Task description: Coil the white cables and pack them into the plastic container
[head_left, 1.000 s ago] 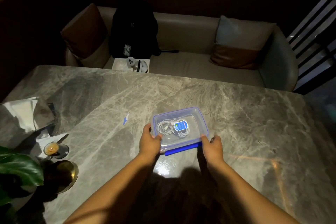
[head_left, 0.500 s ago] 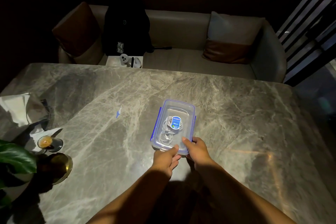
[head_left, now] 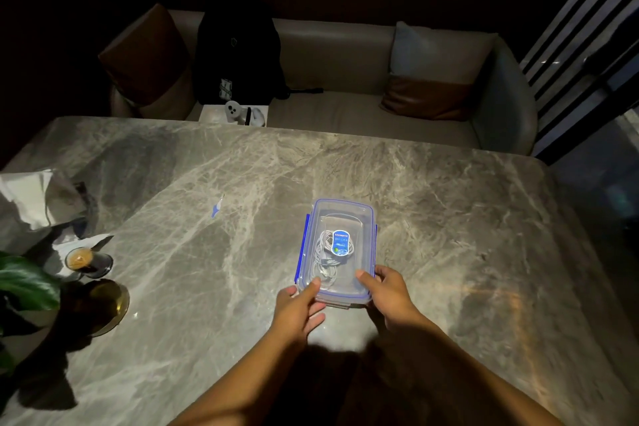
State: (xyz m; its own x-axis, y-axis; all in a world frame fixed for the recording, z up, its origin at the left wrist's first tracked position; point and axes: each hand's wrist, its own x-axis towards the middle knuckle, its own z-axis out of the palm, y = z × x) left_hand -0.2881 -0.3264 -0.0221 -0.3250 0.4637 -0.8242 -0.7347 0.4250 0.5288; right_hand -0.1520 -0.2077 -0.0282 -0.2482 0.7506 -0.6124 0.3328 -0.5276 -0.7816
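Fingers first. The left hand point(head_left: 297, 309) had its thumb down on the near-left corner of the lid point(head_left: 344, 214), with the fingers point(head_left: 316, 318) tucked against the near end underneath, so it was pinching the container point(head_left: 340, 301) there. The right hand point(head_left: 389, 290) was doing pretty much the same on the near-right corner: thumb on top of the lid, the rest wrapped round the edge. So from my feed both hands were gripping the near short end, and both forearms came in from the bottom of the view.

The container sat flat on the worktop point(head_left: 449, 218), a bit right of centre, with its long side pointing away from me. The lid was on. The white cables point(head_left: 323, 252) were inside, bundled up in the middle and showing through the clear plastic, right under an oval blue sticker point(head_left: 341, 244). Blue clips point(head_left: 302, 249) ran down both long sides, but I couldn't tell whether they were snapped shut.

Further out, a little blue scrap point(head_left: 217, 209) lay on the worktop well to the left. By the left edge there was a glass point(head_left: 83, 259) with a drink in it, a leaf point(head_left: 27, 284) and some crumpled paper point(head_left: 31, 197). A sofa point(head_left: 345, 107) stood behind the worktop with a black backpack point(head_left: 238, 55) on it.
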